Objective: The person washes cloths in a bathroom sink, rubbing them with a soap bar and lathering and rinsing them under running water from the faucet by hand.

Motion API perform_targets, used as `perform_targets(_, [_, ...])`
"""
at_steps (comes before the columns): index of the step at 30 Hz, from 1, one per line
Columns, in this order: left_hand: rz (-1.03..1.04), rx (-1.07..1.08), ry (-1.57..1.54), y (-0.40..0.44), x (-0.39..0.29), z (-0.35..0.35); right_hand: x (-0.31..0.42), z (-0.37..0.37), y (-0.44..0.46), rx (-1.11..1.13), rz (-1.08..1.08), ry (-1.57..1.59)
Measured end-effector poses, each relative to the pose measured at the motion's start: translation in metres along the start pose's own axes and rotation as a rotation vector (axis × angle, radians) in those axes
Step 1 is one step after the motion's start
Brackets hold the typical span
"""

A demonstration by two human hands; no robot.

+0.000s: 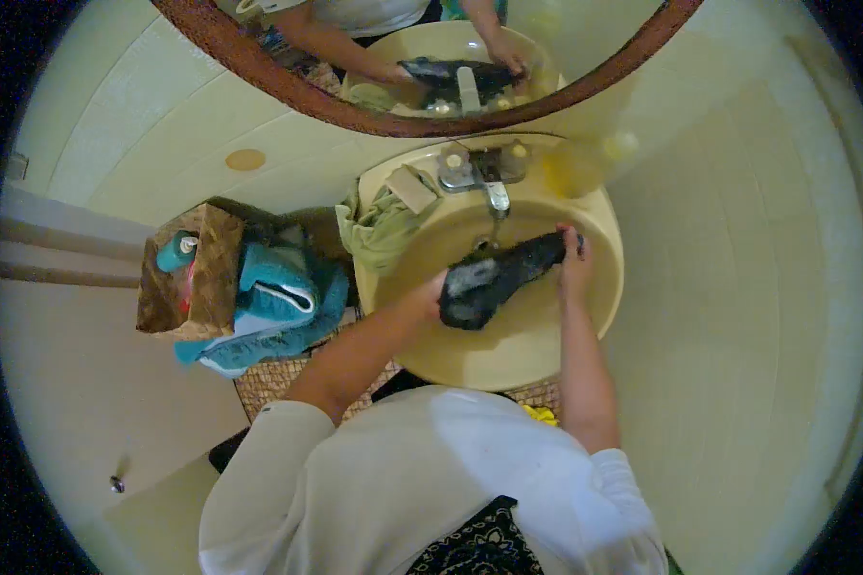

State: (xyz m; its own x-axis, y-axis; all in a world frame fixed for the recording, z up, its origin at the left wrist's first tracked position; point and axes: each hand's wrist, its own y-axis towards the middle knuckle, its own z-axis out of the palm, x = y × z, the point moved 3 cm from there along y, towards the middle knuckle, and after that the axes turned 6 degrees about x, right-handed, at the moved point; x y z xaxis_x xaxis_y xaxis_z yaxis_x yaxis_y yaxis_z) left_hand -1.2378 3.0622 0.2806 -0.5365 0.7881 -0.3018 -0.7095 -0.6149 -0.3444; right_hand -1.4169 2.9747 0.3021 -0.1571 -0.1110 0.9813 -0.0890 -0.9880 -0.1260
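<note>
Right hand (573, 255) closed on right end of dark cloth (503, 278), whitish-patched; my left hand (433, 295) at its left end, fingers hidden, can't tell grip. Cloth's above sink basin (527, 355). Faucet (498, 196) far, green cloth (382, 235) far left.

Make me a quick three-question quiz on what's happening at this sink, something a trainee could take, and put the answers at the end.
1. Which of the person's hands holds the narrower end of the dark item?
2. True or false: the green cloth is at the left side of the sink.
3. The mirror above the faucet has a frame that is: A white, B brown, C blue.

Key: 1. The right hand. 2. True. 3. B.
</note>
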Motion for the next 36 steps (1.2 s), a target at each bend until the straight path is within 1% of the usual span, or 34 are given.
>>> perform_targets(1, [-0.004, -0.069, -0.144, 0.002, -0.001, -0.006, 0.000, -0.001, 0.001, 0.022, 0.009, 0.146])
perform_targets(4, [0.299, -0.079, -0.279, -0.001, -0.016, 0.043, -0.026, 0.040, -0.035, 0.139, 0.375, 0.441])
perform_targets(5, [0.231, -0.135, -0.197, 0.000, -0.013, 0.037, -0.018, 0.056, -0.051, 0.222, 0.179, 0.119])
perform_targets(6, [0.218, -0.122, -0.024, 0.019, 0.000, -0.006, -0.004, 0.074, -0.068, 0.298, -0.022, -0.201])
perform_targets(7, [0.292, -0.250, 0.037, 0.009, 0.001, 0.007, 0.008, 0.089, -0.079, 0.355, -0.044, -0.224])
perform_targets(9, [0.285, -0.307, 0.079, -0.001, -0.001, 0.021, 0.027, 0.107, -0.094, 0.459, -0.088, -0.265])
perform_targets(10, [0.208, -0.236, 0.058, 0.001, -0.006, 0.016, 0.024, 0.106, -0.091, 0.394, -0.185, -0.353])
perform_targets(12, [0.212, -0.221, 0.051, 0.011, 0.001, -0.002, 0.007, 0.106, -0.073, 0.264, -0.379, -0.526])
perform_targets(14, [0.370, -0.328, 0.086, 0.036, 0.012, -0.026, -0.016, 0.093, -0.042, 0.231, -0.235, -0.562])
perform_targets(15, [0.273, -0.420, 0.137, 0.032, 0.011, -0.013, -0.026, 0.083, -0.027, 0.213, -0.163, -0.578])
perform_targets(17, [0.072, -0.603, 0.239, 0.013, 0.001, 0.030, -0.036, 0.066, -0.008, 0.261, -0.116, -0.463])
perform_targets(18, [0.061, -0.532, 0.294, 0.010, -0.004, 0.033, -0.039, 0.057, -0.002, 0.285, -0.092, -0.404])
perform_targets(20, [0.044, -0.389, 0.401, -0.002, -0.022, 0.031, -0.051, 0.037, -0.010, 0.623, 0.145, -0.500])
perform_targets(21, [0.037, -0.269, 0.278, -0.010, -0.027, 0.030, -0.050, 0.030, -0.019, 0.794, 0.264, -0.546])
perform_targets(22, [0.048, -0.281, 0.185, -0.018, -0.031, 0.025, -0.044, 0.017, -0.020, 0.781, 0.289, -0.561])
perform_targets(23, [0.058, -0.293, 0.092, -0.028, -0.034, 0.021, -0.020, 0.011, -0.027, 0.767, 0.314, -0.575])
perform_targets(24, [0.064, -0.304, -0.001, -0.041, -0.038, 0.029, -0.008, 0.007, -0.032, 0.751, 0.341, -0.588])
perform_targets(25, [-0.032, -0.351, -0.017, -0.056, -0.038, 0.039, -0.009, 0.008, -0.035, 0.648, 0.355, -0.280])
perform_targets(27, [0.093, -0.457, -0.138, -0.038, -0.021, 0.017, -0.014, 0.022, -0.041, 0.421, 0.355, 0.325])
perform_targets(28, [0.161, -0.510, -0.199, -0.023, -0.010, -0.002, -0.011, 0.036, -0.048, 0.435, 0.248, 0.290])
perform_targets(29, [0.200, -0.562, -0.197, -0.005, 0.001, -0.025, -0.005, 0.056, -0.061, 0.446, 0.145, 0.255])
perform_targets(30, [0.270, -0.381, -0.156, 0.007, 0.004, -0.041, 0.001, 0.073, -0.074, 0.455, 0.042, 0.221])
perform_targets(32, [0.396, -0.017, -0.077, 0.022, 0.009, -0.055, 0.027, 0.106, -0.100, 0.508, -0.080, -0.107])
perform_targets(33, [0.462, 0.240, -0.205, 0.025, 0.007, -0.047, 0.035, 0.113, -0.107, 0.531, -0.138, -0.273])
perform_targets(34, [0.480, 0.508, -0.336, 0.026, 0.005, -0.038, 0.036, 0.112, -0.105, 0.455, -0.301, -0.351])
perform_targets(36, [0.462, 0.240, -0.290, 0.027, 0.002, -0.035, 0.032, 0.113, -0.090, 0.290, -0.631, -0.502])
